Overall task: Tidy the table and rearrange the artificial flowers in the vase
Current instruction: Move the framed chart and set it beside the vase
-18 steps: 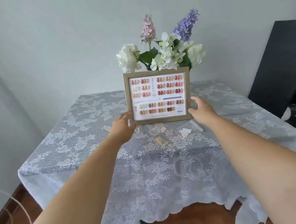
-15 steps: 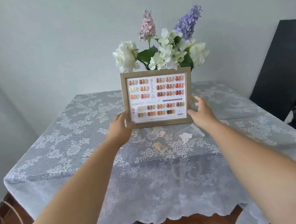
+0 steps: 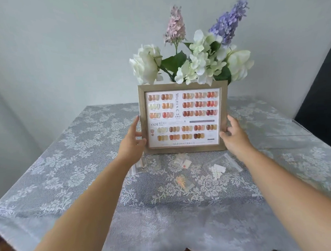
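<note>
2 hands on the picture frame (image 3: 183,117) here, one per side. The left hand (image 3: 132,144) is clamped on the frame's left edge near the bottom corner, thumb across the front; the right hand (image 3: 233,135) grips the right edge the same way. The frame stands upright, long axis running left to right, its front with the nail colour chart facing the camera. It sits around the middle of the table (image 3: 48,170), toward the far edge. Can't tell if its bottom edge is touching the lace tablecloth (image 3: 185,220) or just above it.

Right behind it are the artificial flowers (image 3: 195,56): 2 big white blooms, a white cluster, a pink spike and a purple spike pointing up. The vase is completely hidden by the frame, so no idea what it looks like.

Just in front of the frame lie 3 small clear bags (image 3: 185,182) with tiny bits inside, too small to make out. A 4th clear thing by the left wrist is hard to read.

The left and right sides of the table and the near edge are bare cloth. A dark panel (image 3: 320,98) stands past the far right corner.
</note>
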The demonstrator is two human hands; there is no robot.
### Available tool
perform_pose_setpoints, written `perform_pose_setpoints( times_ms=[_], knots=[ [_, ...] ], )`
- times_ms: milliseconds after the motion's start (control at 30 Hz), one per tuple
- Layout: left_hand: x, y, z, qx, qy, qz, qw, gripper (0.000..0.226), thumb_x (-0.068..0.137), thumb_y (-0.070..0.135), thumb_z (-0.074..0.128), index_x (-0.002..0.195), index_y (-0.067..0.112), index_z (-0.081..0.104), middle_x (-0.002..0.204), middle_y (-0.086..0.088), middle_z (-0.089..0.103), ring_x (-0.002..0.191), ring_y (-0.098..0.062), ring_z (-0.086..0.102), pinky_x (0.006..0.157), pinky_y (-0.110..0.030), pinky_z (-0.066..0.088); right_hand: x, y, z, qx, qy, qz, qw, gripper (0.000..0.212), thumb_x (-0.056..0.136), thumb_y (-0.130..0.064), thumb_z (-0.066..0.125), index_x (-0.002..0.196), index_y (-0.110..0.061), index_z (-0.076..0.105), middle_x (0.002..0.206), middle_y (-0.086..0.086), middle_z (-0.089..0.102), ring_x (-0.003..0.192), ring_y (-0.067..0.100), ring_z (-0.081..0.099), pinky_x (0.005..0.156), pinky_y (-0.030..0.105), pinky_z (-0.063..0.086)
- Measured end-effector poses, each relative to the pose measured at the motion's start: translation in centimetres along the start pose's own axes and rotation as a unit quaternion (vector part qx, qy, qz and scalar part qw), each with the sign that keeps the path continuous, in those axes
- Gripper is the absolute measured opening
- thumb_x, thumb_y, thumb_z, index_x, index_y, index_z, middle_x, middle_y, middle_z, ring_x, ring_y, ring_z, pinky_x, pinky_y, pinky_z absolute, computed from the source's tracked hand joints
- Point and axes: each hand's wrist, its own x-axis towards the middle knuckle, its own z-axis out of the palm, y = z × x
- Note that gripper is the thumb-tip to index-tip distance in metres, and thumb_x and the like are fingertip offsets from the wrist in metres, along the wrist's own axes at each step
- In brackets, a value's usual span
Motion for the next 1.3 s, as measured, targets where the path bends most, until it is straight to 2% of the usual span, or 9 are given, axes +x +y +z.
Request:
perform_pose_setpoints(
  times_ms=[100, 267, 400, 533, 633, 867, 967, 1167, 1300],
  knots=[
    [0.2, 0.1, -0.2, 0.012, -0.017, 0.001, 1.000, 0.087, 0.093, 0.005, 0.057, 0.146, 0.055, 0.010, 0.108, 0.011, 0.059, 0.068, -0.012, 0.068, 0.046, -0.023, 0.051, 0.1, 0.1, -0.4, -0.015, -0.013, -0.004, 1.000, 0.076, 0.094, -0.012, 0.056, 0.148, -0.042, 0.012, 0.144, 0.012, 0.048, 0.116, 0.025, 0.055, 0.096, 0.041, 0.047],
    [0.4, -0.1, -0.5, 0.012, -0.028, 0.008, 0.999, 0.090, 0.091, 0.001, 0.058, 0.148, 0.052, 0.010, 0.105, 0.012, 0.058, 0.071, -0.020, 0.069, 0.055, -0.042, 0.060, 0.1, 0.1, -0.5, -0.025, -0.020, -0.003, 0.999, 0.083, 0.091, -0.007, 0.059, 0.148, -0.044, 0.010, 0.133, 0.007, 0.058, 0.090, 0.014, 0.057, 0.070, 0.029, 0.050],
    [0.5, -0.5, -1.1, 0.004, -0.015, 0.013, 1.000, 0.088, 0.093, 0.002, 0.055, 0.146, 0.056, 0.009, 0.111, 0.008, 0.058, 0.069, -0.021, 0.067, 0.058, -0.037, 0.059, 0.1, -1.0, -0.1, -0.015, -0.021, -0.013, 1.000, 0.081, 0.092, -0.008, 0.059, 0.147, -0.045, 0.012, 0.136, 0.006, 0.056, 0.105, 0.025, 0.062, 0.086, 0.052, 0.053],
    [0.1, -2.2, -3.0, -0.024, 0.008, 0.034, 0.999, 0.090, 0.093, 0.003, 0.055, 0.138, 0.067, 0.009, 0.108, 0.013, 0.058, 0.069, -0.017, 0.069, 0.068, -0.044, 0.061, -0.3, -2.1, 1.4, 0.010, -0.021, -0.029, 0.999, 0.081, 0.091, -0.009, 0.060, 0.143, -0.050, 0.014, 0.135, 0.001, 0.055, 0.107, 0.025, 0.062, 0.087, 0.052, 0.054],
    [-0.4, -4.1, -5.1, -0.022, 0.030, 0.044, 0.998, 0.093, 0.093, 0.005, 0.056, 0.128, 0.077, 0.009, 0.107, 0.017, 0.059, 0.073, -0.008, 0.071, 0.069, -0.041, 0.061, -0.7, -2.6, 3.3, 0.035, -0.043, -0.052, 0.997, 0.078, 0.091, -0.011, 0.060, 0.142, -0.051, 0.016, 0.115, -0.012, 0.062, 0.102, 0.017, 0.063, 0.086, 0.051, 0.054],
    [-1.1, -7.9, -10.7, -0.015, 0.088, 0.042, 0.995, 0.096, 0.093, 0.005, 0.057, 0.127, 0.080, 0.008, 0.108, 0.016, 0.061, 0.078, -0.009, 0.070, 0.065, -0.033, 0.061, 0.2, -5.8, 9.3, 0.058, -0.079, -0.110, 0.989, 0.079, 0.090, -0.012, 0.063, 0.134, -0.060, 0.018, 0.113, -0.008, 0.062, 0.094, 0.016, 0.064, 0.076, 0.045, 0.057],
    [-1.2, -9.5, -13.1, -0.006, 0.109, 0.028, 0.994, 0.096, 0.093, 0.004, 0.057, 0.126, 0.080, 0.009, 0.107, 0.011, 0.062, 0.080, -0.015, 0.070, 0.070, -0.043, 0.061, 0.7, -7.7, 12.2, 0.073, -0.106, -0.127, 0.984, 0.081, 0.089, -0.009, 0.063, 0.127, -0.066, 0.020, 0.102, -0.004, 0.065, 0.079, 0.018, 0.064, 0.063, 0.037, 0.055],
    [-1.6, -12.4, -16.9, 0.000, 0.138, -0.015, 0.990, 0.092, 0.092, 0.000, 0.056, 0.135, 0.069, 0.013, 0.106, 0.008, 0.058, 0.077, -0.024, 0.071, 0.075, -0.050, 0.059, 1.2, -10.6, 17.8, 0.036, -0.151, -0.139, 0.978, 0.081, 0.089, -0.011, 0.063, 0.136, -0.057, 0.016, 0.096, -0.005, 0.067, 0.075, 0.015, 0.065, 0.062, 0.036, 0.054],
    [-1.5, -14.3, -19.6, 0.008, 0.167, -0.055, 0.984, 0.095, 0.091, 0.002, 0.058, 0.126, 0.078, 0.012, 0.108, 0.009, 0.059, 0.079, -0.021, 0.071, 0.075, -0.043, 0.060, 1.5, -12.7, 21.5, 0.019, -0.186, -0.154, 0.970, 0.081, 0.090, -0.013, 0.063, 0.140, -0.052, 0.014, 0.096, -0.006, 0.065, 0.081, 0.015, 0.066, 0.069, 0.039, 0.059]
  ],
)
